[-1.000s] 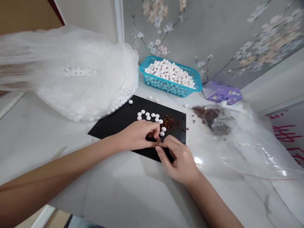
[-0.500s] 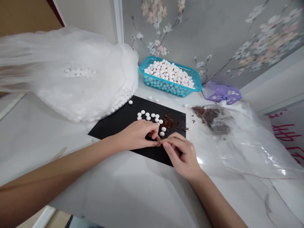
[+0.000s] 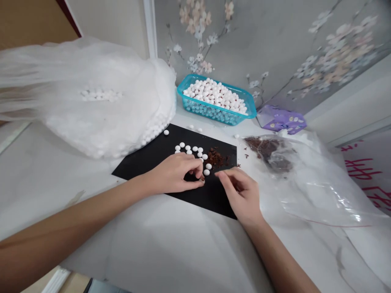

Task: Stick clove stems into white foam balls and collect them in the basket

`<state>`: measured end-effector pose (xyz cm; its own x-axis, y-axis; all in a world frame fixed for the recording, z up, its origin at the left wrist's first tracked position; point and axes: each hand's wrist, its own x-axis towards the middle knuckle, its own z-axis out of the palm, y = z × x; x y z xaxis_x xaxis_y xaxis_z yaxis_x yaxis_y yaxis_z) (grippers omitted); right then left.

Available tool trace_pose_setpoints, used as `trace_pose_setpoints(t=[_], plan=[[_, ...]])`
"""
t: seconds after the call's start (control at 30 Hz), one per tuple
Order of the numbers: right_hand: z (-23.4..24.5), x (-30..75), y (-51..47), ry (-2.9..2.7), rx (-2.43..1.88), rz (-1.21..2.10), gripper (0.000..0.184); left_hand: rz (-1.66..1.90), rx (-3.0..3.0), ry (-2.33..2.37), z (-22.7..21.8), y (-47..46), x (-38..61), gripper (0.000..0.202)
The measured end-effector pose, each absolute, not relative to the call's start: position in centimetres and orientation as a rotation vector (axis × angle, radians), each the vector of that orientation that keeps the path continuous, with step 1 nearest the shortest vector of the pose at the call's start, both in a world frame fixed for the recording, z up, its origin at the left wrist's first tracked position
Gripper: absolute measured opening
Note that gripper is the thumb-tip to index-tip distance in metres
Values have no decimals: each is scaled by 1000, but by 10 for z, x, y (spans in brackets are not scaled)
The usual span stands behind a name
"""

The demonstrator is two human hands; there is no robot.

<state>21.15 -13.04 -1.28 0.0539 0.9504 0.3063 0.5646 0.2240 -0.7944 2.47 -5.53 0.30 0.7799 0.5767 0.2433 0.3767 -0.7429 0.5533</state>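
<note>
Left hand (image 3: 176,174): pinching small half-hidden piece (image 3: 202,179) | right hand (image 3: 244,195): now apart from left, narrow, contents unclear

ok so there's a sheet (image 3: 214,199) on the table (image 3: 137,244) — loose pellets (image 3: 187,148) + shred pile (image 3: 215,158) on it, pile mostly R. Basket (image 3: 214,113) w/ more pellets behind, packet (image 3: 282,119) R of that; sack (image 3: 113,97) L, plastic bag (image 3: 320,191) R.

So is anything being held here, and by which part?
The left hand seems to pinch a small white-and-brown piece between thumb and forefinger; which part is gripped is too small to tell. Whether the right hand holds anything cannot be told.
</note>
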Motion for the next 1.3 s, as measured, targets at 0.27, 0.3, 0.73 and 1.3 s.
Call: trace_pose_setpoints(t=[0.27,0.3,0.73,1.3], plan=[[-25,209,-125,-1690,-1610,410,15,585,2781,712,2,-48,17,9],[-25,209,-125,-1704,-1614,401,15,568,2797,699,4,-48,17,11],[-23,206,-127,-1771,-1695,345,14,22,2648,978,39,-35,-4,15],[-22,208,-125,-1754,-1679,431,11,342,2468,596,18,-85,34,8]])
